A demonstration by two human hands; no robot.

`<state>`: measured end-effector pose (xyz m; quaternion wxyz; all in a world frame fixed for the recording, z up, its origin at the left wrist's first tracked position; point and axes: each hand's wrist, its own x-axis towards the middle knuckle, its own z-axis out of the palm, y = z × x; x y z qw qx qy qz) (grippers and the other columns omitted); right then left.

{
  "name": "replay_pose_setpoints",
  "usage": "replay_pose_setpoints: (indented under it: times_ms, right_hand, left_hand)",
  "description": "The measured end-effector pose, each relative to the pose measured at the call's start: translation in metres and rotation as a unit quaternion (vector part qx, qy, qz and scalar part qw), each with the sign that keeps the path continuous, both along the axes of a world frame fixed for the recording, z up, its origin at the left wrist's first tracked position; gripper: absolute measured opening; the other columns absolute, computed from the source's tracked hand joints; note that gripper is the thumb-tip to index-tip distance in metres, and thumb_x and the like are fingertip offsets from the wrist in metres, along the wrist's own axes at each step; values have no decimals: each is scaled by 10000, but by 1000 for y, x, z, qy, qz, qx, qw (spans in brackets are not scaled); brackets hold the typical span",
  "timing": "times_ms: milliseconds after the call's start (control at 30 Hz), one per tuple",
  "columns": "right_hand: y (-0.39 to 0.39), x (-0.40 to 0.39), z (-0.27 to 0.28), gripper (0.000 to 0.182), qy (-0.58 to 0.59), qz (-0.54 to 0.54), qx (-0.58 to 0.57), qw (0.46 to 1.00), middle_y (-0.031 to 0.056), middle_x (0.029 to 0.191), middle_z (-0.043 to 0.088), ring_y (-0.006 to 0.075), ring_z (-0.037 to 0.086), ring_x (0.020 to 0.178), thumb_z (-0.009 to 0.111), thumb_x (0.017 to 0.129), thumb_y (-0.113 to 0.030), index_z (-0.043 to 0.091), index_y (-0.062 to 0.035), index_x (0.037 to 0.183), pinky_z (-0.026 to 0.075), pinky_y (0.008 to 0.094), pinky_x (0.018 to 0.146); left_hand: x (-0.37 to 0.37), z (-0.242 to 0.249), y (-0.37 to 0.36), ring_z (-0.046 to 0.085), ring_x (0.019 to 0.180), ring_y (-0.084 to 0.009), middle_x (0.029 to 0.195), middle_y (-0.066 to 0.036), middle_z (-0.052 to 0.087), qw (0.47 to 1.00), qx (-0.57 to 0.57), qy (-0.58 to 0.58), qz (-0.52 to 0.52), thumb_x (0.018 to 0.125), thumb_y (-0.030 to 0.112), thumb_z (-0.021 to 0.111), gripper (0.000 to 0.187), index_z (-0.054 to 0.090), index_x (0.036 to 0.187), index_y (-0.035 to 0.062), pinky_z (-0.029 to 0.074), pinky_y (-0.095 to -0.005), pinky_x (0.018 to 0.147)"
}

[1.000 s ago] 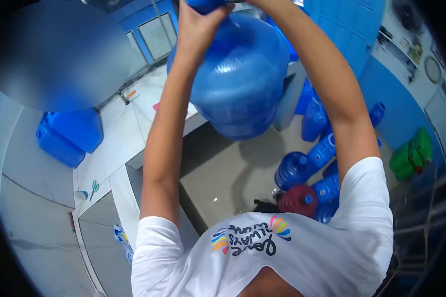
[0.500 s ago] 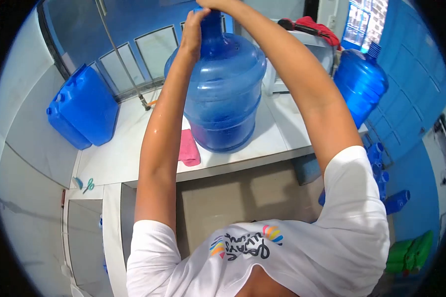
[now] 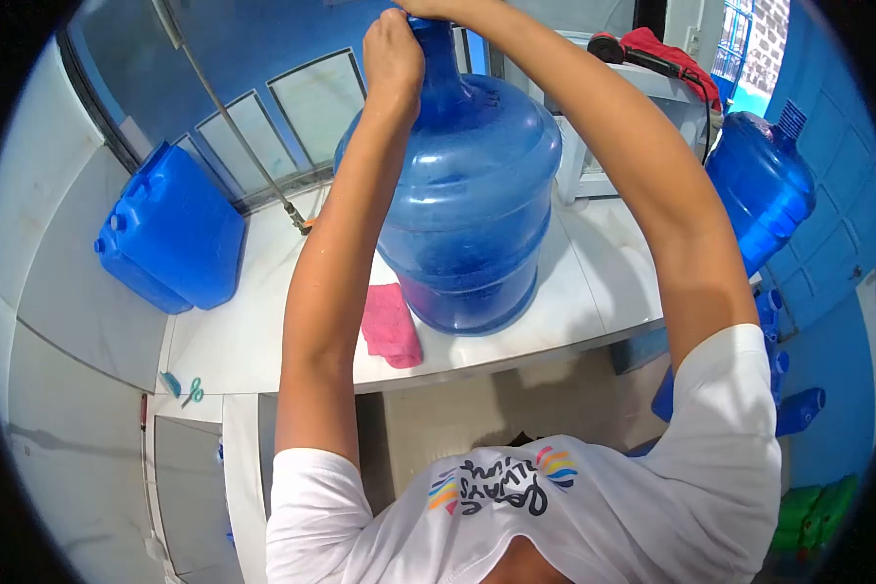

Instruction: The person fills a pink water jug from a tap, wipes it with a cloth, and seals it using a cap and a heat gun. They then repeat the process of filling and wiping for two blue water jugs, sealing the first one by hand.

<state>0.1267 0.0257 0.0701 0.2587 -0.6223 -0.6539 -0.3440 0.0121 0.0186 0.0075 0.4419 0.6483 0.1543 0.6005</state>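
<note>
A large blue water jug (image 3: 467,185) stands upright on the white tiled counter, its neck reaching the top of the view. My left hand (image 3: 394,56) is closed at the left side of that neck, its fingertips turned out of sight. Over the jug's mouth lies my right hand (image 3: 430,8), cut off by the upper edge, so its fingers cannot be made out. A folded pink cloth (image 3: 392,329) rests on the counter left of the jug's base.
Blue jerrycans (image 3: 175,234) stand at the left wall. Another blue jug (image 3: 759,190) is at the right, near a red cloth (image 3: 657,54). Scissors (image 3: 194,391) lie at the counter's left corner. A thin metal pipe (image 3: 229,112) slants down behind the counter.
The view has shifted, so the jug and counter sit lower and farther right. The left hand's fingers have curled in more at the neck. The right hand stays at the jug's top.
</note>
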Motion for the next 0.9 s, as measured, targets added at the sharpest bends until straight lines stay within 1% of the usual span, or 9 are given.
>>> replay_pose_setpoints:
  times_ms: [200, 267, 467, 633, 700, 733, 767, 800, 900]
  right_hand:
    - [0, 1, 4, 254, -170, -22, -54, 984, 232, 772, 625, 384, 626, 789, 594, 721, -240, 669, 1, 747, 500, 451, 699]
    - [-9, -9, 1, 242, 187, 17, 32, 982, 247, 801, 622, 405, 615, 795, 565, 734, -214, 664, 6, 745, 495, 457, 696]
    - [-50, -39, 6, 318, 223, 58, 120, 966, 266, 793, 609, 419, 599, 815, 487, 776, -256, 653, 12, 744, 474, 477, 720]
    - [-44, -14, 4, 423, 269, 253, 243, 897, 250, 721, 590, 420, 583, 709, 431, 884, -318, 614, 18, 703, 440, 478, 626]
    - [-52, 35, 1, 441, 307, 315, 351, 827, 231, 683, 589, 411, 569, 646, 436, 917, -318, 582, 26, 683, 410, 450, 564]
    - [-72, 62, -5, 410, 508, 273, 239, 781, 242, 763, 612, 397, 600, 729, 474, 884, -329, 619, 31, 751, 448, 452, 624]
    - [-66, 102, -35, 386, 548, 398, 227, 700, 85, 726, 605, 177, 545, 634, 534, 871, -378, 601, -2, 814, 442, 325, 617]
    - [-67, 119, -57, 348, 610, 420, 219, 636, -5, 687, 518, 85, 447, 628, 545, 878, -362, 575, -36, 757, 379, 282, 568]
    - [-14, 208, -200, 339, 668, 176, 13, 723, 65, 777, 594, 145, 517, 743, 561, 853, -360, 603, -27, 804, 402, 323, 632]
  left_hand:
    - [7, -6, 4, 430, 541, -150, 636, -64, 483, 998, 56, -30, 4, 853, 286, 348, 376, 551, 793, -25, 373, -316, 495]
    - [4, -5, 4, 423, 531, -148, 626, -60, 473, 998, 53, -41, -1, 853, 277, 350, 363, 548, 790, -21, 369, -318, 488]
    - [5, -2, 7, 470, 691, -138, 773, -64, 529, 980, 180, -22, 82, 881, 267, 338, 344, 562, 886, 5, 399, -289, 626]
    - [-3, 0, -11, 530, 937, -185, 967, -89, 580, 994, -17, -59, -95, 896, 487, 401, 526, 519, 1100, 17, 402, -295, 839]
    - [-5, -10, -35, 528, 1015, -206, 1013, -127, 579, 990, -47, -133, 5, 828, 509, 544, 587, 489, 1141, 15, 389, -317, 907]
    - [-14, -12, -36, 538, 998, -214, 1015, -144, 574, 997, 26, 60, 28, 794, 463, 609, 594, 473, 1145, 3, 403, -327, 900]
    - [-19, -11, -36, 548, 982, -221, 1017, -162, 569, 962, 94, 251, 52, 760, 417, 674, 616, 457, 1149, -9, 417, -337, 892]
    - [-17, -10, -38, 548, 982, -221, 1017, -162, 569, 961, 93, 252, 62, 760, 417, 674, 616, 457, 1149, -9, 417, -337, 892]
    - [-4, -5, -42, 565, 934, -220, 996, -150, 572, 964, 21, 255, 78, 699, 316, 732, 648, 435, 1148, -45, 440, -320, 848]
